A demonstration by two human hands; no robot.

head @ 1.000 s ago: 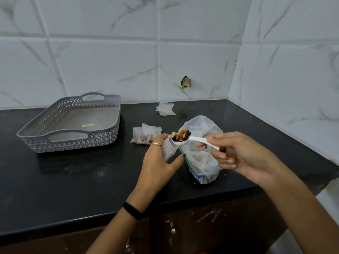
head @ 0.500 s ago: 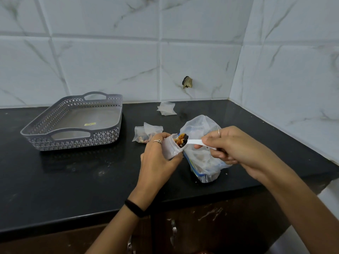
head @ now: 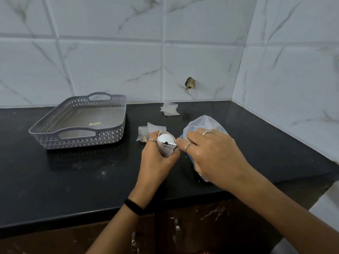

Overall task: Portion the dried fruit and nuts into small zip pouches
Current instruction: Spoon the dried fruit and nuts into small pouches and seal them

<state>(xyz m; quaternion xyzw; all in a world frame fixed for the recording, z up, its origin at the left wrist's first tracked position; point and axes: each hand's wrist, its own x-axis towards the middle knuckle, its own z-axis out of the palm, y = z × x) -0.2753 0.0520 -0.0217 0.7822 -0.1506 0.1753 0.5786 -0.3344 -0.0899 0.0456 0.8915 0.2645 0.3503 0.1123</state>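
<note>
My left hand [head: 156, 160] grips a small clear zip pouch [head: 167, 149] upright with its mouth open. My right hand [head: 214, 154] pinches the handle of a white plastic spoon [head: 166, 139], turned over with its bowl inside the pouch mouth. Behind my right hand sits the large clear bag of dried fruit and nuts [head: 201, 123], partly hidden. A filled small pouch [head: 145, 134] lies on the black counter [head: 82, 173] just behind my left hand. Empty pouches [head: 169, 109] lie near the wall.
A grey perforated tray with handles [head: 80, 123] stands at the left of the counter, holding only a yellow sticker. Tiled walls close the back and right side. The counter's front edge runs below my wrists, with cabinet doors underneath.
The spoon, heaped with fruit and nuts a second ago, has gone into the pouch mouth and tipped over. My right hand rolled palm-down and moved left toward my left hand.
</note>
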